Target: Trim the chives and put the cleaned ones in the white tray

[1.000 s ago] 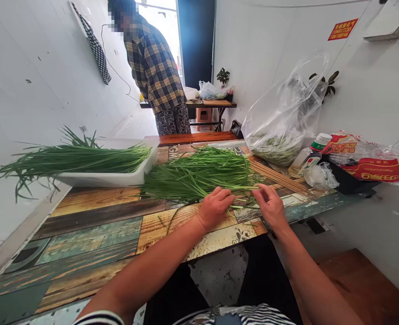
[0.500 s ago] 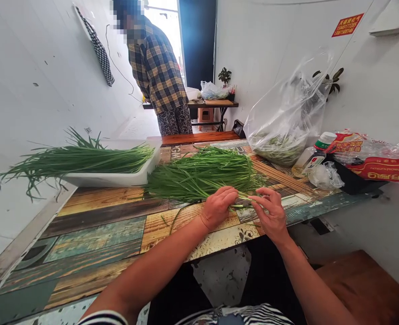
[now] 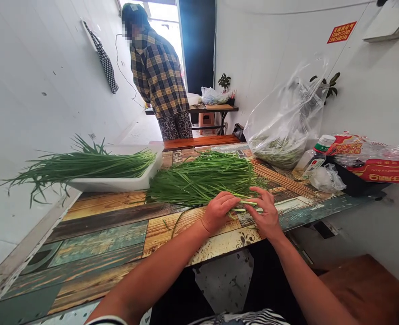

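Note:
My left hand is closed around a few garlic chives, holding them low over the near side of the table. Their pale stalk ends stick out to the right, between the thumb and fingers of my right hand. Just beyond both hands lies a big loose pile of garlic chives, its leaves pointing left. More long chives rest in a white plastic tray at the left, their tips hanging over its side.
Thin wooden skewers lie right of the pile. Behind them stand a clear plastic bag with greens inside, a bottle and red-printed packaging. A person in a plaid shirt stands beyond the table, near another table.
My right hand has shifted slightly left, closer to my left hand and along the stalk ends. The camera view has tilted a little. The person behind has shifted posture slightly.

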`<state>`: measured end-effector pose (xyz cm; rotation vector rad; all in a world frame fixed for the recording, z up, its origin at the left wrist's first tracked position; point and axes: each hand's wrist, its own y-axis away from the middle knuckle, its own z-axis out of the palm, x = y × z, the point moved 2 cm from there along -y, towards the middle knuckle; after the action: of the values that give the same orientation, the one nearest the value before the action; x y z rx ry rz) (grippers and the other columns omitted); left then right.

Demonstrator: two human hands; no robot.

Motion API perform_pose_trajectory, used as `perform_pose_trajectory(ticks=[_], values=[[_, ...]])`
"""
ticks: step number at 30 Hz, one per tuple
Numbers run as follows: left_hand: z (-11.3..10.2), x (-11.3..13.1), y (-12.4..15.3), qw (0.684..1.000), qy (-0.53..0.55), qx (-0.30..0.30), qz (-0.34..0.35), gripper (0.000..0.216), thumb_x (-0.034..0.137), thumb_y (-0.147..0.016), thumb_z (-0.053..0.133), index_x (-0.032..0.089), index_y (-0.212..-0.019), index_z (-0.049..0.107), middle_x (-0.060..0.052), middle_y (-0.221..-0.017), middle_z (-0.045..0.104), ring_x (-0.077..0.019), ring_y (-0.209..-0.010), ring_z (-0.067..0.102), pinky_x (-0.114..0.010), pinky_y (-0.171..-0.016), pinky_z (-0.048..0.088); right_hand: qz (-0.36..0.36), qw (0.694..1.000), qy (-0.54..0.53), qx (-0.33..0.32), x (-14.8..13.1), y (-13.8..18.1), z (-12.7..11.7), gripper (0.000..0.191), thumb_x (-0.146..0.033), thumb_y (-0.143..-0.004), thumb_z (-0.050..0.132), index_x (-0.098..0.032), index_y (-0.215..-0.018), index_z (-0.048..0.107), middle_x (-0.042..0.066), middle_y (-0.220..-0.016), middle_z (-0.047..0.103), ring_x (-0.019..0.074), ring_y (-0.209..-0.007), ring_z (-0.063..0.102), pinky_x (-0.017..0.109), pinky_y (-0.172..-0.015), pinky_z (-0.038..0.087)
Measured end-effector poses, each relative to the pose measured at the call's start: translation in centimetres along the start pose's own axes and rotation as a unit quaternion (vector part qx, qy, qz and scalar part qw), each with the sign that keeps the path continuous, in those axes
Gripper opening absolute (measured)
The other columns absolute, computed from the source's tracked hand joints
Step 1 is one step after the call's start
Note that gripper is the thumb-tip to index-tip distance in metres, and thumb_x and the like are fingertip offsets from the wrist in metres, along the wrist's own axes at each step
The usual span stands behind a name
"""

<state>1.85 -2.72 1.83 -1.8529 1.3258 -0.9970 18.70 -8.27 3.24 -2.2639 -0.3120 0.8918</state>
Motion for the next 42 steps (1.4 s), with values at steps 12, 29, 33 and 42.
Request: perform_pose_trajectory(ticks=[12,29,33,42], values=[[0.1,-0.9,0.2,0.998,-0.028,-0.011,-0.064,0.032,0.007,-0.082,0.042,0.016,-0.104,0.063,-0.008,-0.089,0.066,-0.0179,-0.089,0.058,-0.034,-0.077,0.053,0.103,0.977,0.145,0.114,6.4,-0.1,-2.2,0.015,-0.032,-0.079,0.057,-0.019,-0.079,0.065,0.009,-0.101,0.06,0.0248,-0.095,0.053,0.046,-0.09,0.04],[-0.2,-0.4,0.0,1.0,-0.006,0.002,-0.03,0.022,0.017,-0.089,0.046,0.015,-0.102,0.064,-0.009,-0.085,0.068,-0.0177,-0.085,0.059,-0.034,-0.075,0.053,0.027,0.998,-0.027,-0.051,0.2,-0.4,0.2,0.019,-0.03,-0.087,0.053,-0.022,-0.086,0.07,0.005,-0.078,0.062,0.019,-0.079,0.054,0.033,-0.072,0.045],[-0.3,-0.1,0.0,1.0,-0.015,-0.004,-0.005,0.022,0.016,-0.089,0.047,0.015,-0.104,0.063,-0.009,-0.09,0.068,-0.0193,-0.092,0.059,-0.035,-0.08,0.053,0.124,0.983,-0.108,-0.078,0.8,-0.5,0.2,0.024,-0.036,-0.085,0.055,-0.019,-0.075,0.068,0.004,-0.074,0.062,0.0163,-0.071,0.056,0.029,-0.066,0.044],[-0.3,0.1,0.1,0.998,-0.061,-0.001,-0.003,0.025,0.007,-0.086,0.046,0.015,-0.102,0.062,-0.008,-0.093,0.068,-0.0191,-0.095,0.058,-0.033,-0.079,0.054,0.189,0.981,0.039,0.013,4.1,-0.6,-1.9,0.033,-0.047,-0.08,0.056,-0.018,-0.066,0.063,0.003,-0.069,0.061,0.0163,-0.066,0.053,0.029,-0.064,0.04]])
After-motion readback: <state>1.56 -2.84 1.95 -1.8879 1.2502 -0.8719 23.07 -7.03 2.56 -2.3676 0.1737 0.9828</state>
